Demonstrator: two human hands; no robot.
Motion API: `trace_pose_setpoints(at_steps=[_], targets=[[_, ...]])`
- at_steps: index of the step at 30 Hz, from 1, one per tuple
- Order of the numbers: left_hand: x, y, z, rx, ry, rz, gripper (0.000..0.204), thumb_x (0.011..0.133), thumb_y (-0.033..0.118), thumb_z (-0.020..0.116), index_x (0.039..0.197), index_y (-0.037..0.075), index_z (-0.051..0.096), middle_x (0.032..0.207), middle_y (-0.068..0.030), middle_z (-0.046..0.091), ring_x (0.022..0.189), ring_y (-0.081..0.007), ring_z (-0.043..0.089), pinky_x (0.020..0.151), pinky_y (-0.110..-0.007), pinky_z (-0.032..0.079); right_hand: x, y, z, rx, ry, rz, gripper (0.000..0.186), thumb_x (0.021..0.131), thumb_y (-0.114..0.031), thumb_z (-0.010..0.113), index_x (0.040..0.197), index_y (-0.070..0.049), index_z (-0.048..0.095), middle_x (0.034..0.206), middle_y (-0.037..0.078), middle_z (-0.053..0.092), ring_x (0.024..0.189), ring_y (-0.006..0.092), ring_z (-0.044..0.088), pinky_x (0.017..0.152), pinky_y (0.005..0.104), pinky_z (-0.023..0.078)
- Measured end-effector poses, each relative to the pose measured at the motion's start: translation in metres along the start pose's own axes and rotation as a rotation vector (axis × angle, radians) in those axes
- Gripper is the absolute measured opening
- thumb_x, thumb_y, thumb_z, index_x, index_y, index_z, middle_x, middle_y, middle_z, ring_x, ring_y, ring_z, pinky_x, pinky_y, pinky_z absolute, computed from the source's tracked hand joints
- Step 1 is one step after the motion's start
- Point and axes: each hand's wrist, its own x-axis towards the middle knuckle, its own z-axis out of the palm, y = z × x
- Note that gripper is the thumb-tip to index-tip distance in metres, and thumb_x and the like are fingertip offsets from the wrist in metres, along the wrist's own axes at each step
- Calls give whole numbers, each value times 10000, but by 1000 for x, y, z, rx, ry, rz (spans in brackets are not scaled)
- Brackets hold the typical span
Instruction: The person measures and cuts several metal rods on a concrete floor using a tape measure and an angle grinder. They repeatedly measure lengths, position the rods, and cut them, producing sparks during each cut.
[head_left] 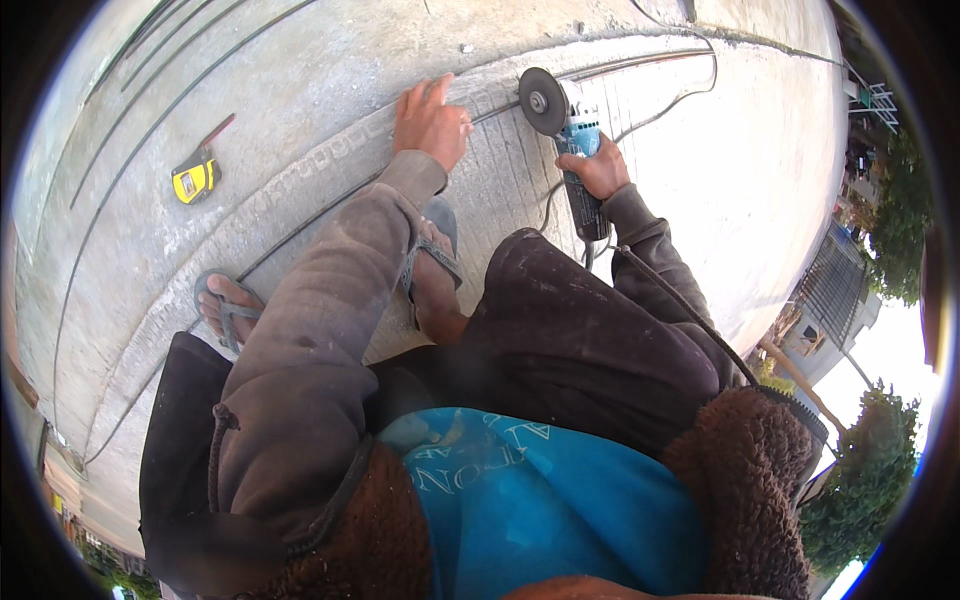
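Observation:
My right hand [602, 170] is wrapped around the body of a teal and black angle grinder [583, 135]. Its dark round disc [543, 101] stands up beside a thin metal rod [318, 213] on the concrete; whether they touch, I cannot tell. My left hand [430, 125] is closed over that rod, left of the disc, with bent fingers; their grip underneath is partly hidden. The rod runs diagonally under my left arm and past my sandalled feet [235, 308].
A yellow and black tape measure [196, 178] lies on the concrete at the left, its red-brown tip sticking out. More long thin rods [150, 135] lie beyond it. The grinder's cord [672, 104] loops across the slab at the right. Grooved concrete [505, 170] lies below the grinder.

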Motion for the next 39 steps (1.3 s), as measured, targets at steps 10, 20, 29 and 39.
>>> trace_pose_setpoints(at_steps=[10,20,29,39], targets=[[-1,2,-4,15,-2,-1,101,823,176,686,864,161,777,1427,-106,472,1317,-329,381,1116,-471,254,0,-1,-2,-16,2,-13,576,630,-307,764,1084,18,622,964,188,689,884,284,669,792,376,521],[-5,5,-5,46,49,3,63,804,175,723,822,127,758,1394,-118,496,1291,-336,404,1084,-454,306,-3,-10,-6,-93,-5,1,562,634,-278,762,1075,37,616,941,186,684,854,275,670,766,374,524],[-5,8,-6,83,17,-13,91,831,182,695,822,118,760,1417,-129,476,1306,-340,389,1097,-461,294,4,-16,-7,-99,1,-8,571,634,-287,761,1079,41,618,942,186,685,848,277,672,762,374,528],[-4,9,-10,102,-59,-46,111,839,169,667,860,106,756,1451,-99,448,1341,-324,355,1122,-476,248,-2,-14,-10,-179,-8,-7,573,638,-289,754,1085,38,609,935,187,683,851,284,670,773,380,526]])
